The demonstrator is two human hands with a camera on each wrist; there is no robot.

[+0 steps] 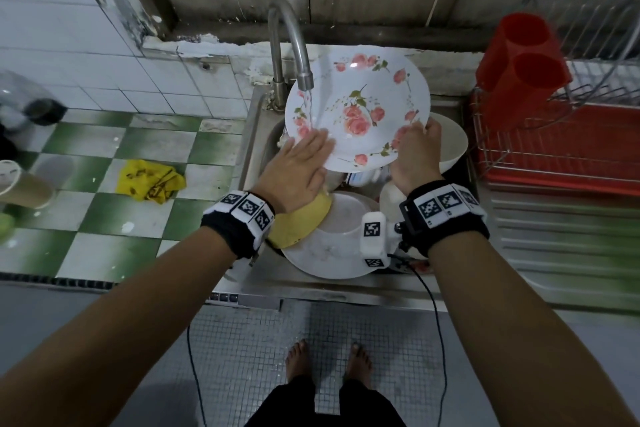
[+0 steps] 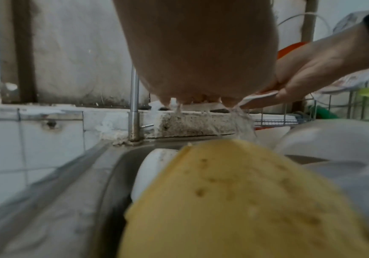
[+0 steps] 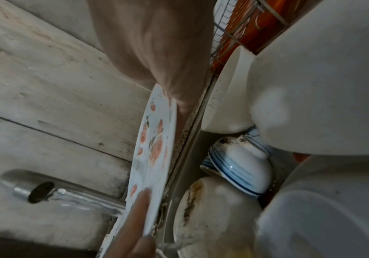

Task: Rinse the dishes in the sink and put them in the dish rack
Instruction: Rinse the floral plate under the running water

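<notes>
1. Floral plate (image 1: 358, 114) held tilted over the sink (image 1: 258, 135), face toward the viewer, under running water from the faucet (image 1: 289, 42); stream landing on the plate's left part.
2. Right hand (image 1: 417, 156) gripping the plate's right rim, fingers curled round the edge; right wrist view confirms the rim pinched, thumb on the face side.
3. Left hand (image 1: 298, 173) laid flat on the plate's lower left face, fingers straight and together, right beside the stream; judged to be rubbing or wiping under the water. Holding nothing.
4. Below the plate, still in the sink: yellow bowl (image 1: 298, 222) under the left wrist, wide white plate (image 1: 329, 253) at the near side, large white bowl (image 1: 450, 146) at the right, and a blue-striped bowl (image 3: 241, 165) lying tipped among soiled white crockery, seen only in the right wrist view.
5. Dish rack (image 1: 554, 135) to the right of the sink, wire frame over a red tray, with a red double cutlery holder (image 1: 519, 59) at its far left corner. No rinsed dishes visible in the rack's shown part in the head view; far right portion cut off.
6. Progress, as a judgement: early. One plate mid-rinse, not yet racked; several dishes left, some visibly dirty.
7. Further out: yellow cloth (image 1: 150, 180) on the green-and-white checked tabletop left of the sink.
</notes>
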